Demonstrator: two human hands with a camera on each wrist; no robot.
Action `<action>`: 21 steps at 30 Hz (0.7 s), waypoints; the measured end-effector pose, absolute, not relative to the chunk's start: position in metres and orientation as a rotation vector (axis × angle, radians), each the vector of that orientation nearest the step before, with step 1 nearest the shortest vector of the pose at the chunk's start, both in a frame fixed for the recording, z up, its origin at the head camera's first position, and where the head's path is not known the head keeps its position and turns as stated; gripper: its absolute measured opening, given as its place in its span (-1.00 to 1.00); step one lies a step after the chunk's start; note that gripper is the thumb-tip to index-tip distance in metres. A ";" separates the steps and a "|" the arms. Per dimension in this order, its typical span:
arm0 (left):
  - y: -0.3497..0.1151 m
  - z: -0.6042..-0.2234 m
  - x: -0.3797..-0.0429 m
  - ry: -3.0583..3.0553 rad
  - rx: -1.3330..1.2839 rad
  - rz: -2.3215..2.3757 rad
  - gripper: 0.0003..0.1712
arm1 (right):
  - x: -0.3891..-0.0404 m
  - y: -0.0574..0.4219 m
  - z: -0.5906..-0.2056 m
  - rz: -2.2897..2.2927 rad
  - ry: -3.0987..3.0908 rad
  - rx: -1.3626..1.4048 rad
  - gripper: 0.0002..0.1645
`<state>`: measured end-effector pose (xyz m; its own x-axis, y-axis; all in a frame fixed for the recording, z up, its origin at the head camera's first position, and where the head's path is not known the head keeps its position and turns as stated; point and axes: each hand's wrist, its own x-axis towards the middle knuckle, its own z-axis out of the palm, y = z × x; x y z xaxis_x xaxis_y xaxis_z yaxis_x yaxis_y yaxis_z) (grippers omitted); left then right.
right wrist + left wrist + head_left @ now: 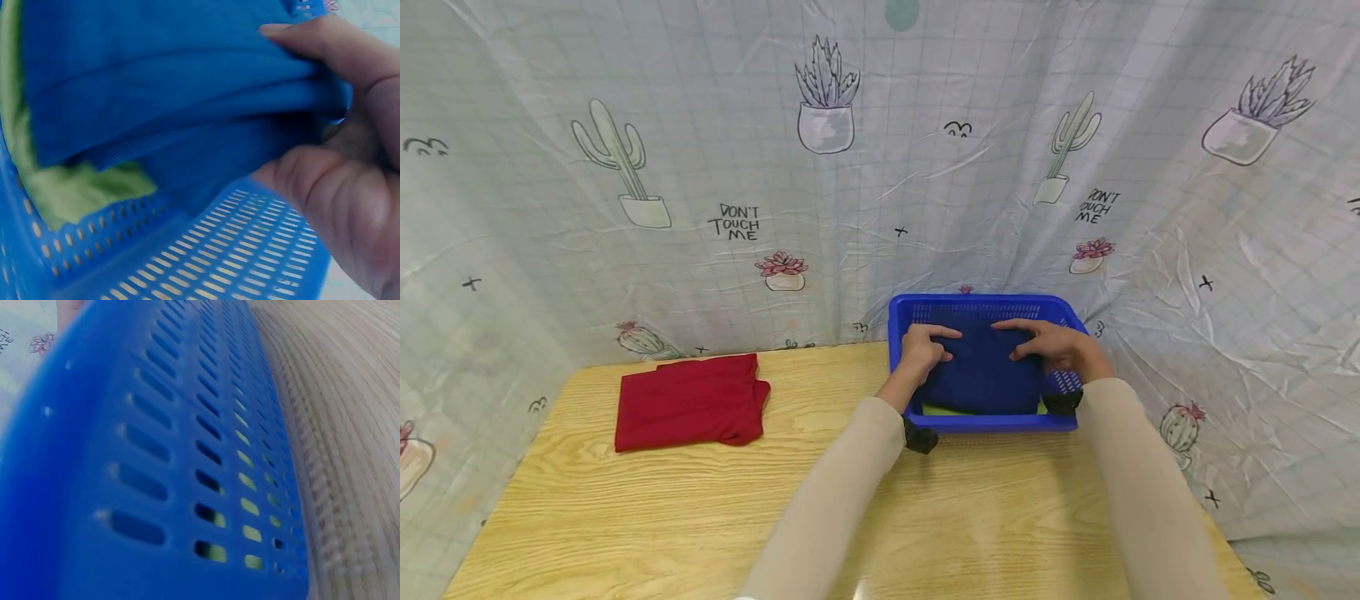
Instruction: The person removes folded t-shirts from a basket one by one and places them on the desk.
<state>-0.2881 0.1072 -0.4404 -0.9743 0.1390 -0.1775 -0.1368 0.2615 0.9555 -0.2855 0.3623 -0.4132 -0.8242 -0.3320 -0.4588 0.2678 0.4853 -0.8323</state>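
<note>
A folded dark blue garment (981,379) lies within the blue basket (992,423), on top of a light green cloth (87,190). My left hand (923,348) grips its left side, index finger and thumb over the fabric and the other fingers hidden. On the opposite side, my right hand (1051,343) holds the right edge. The right wrist view shows the index finger laid across the top and the thumb at the lower edge of the loose layers. In the left wrist view, the basket's slotted wall hides nearly all of the left hand.
A folded red garment (692,404) lies on the left of the wooden table (700,517). Patterned curtains (865,192) hang behind the table and on both sides, close behind the basket. Dark wrist devices (919,437) sit near the basket's front rim.
</note>
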 end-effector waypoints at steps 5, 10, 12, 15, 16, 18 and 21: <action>0.102 -0.430 -0.286 2.241 0.062 1.836 -0.44 | -0.282 0.368 -0.406 -1.391 2.243 -0.142 -0.21; 0.094 -0.419 -0.290 2.175 0.144 1.833 -0.43 | -0.275 0.362 -0.394 -1.412 2.353 -0.169 -0.23; 0.087 -0.413 -0.291 2.163 0.173 1.832 -0.43 | -0.272 0.358 -0.387 -1.385 2.419 -0.182 -0.21; 0.075 -0.404 -0.292 2.164 0.211 1.847 -0.44 | -0.267 0.351 -0.374 -1.341 2.507 -0.227 -0.21; 0.070 -0.401 -0.292 2.163 0.226 1.853 -0.45 | -0.265 0.349 -0.370 -1.329 2.532 -0.242 -0.22; 0.060 -0.394 -0.292 2.145 0.261 1.872 -0.45 | -0.261 0.343 -0.361 -1.329 2.560 -0.263 -0.23; 0.046 -0.386 -0.291 2.094 0.307 1.893 -0.45 | -0.256 0.334 -0.351 -1.341 2.586 -0.290 -0.22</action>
<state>-0.2908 0.0463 -0.3855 -0.9319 0.3541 -0.0787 -0.0429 0.1080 0.9932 -0.2564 0.3338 -0.3506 -0.9578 -0.2703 -0.0975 -0.0760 0.5656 -0.8211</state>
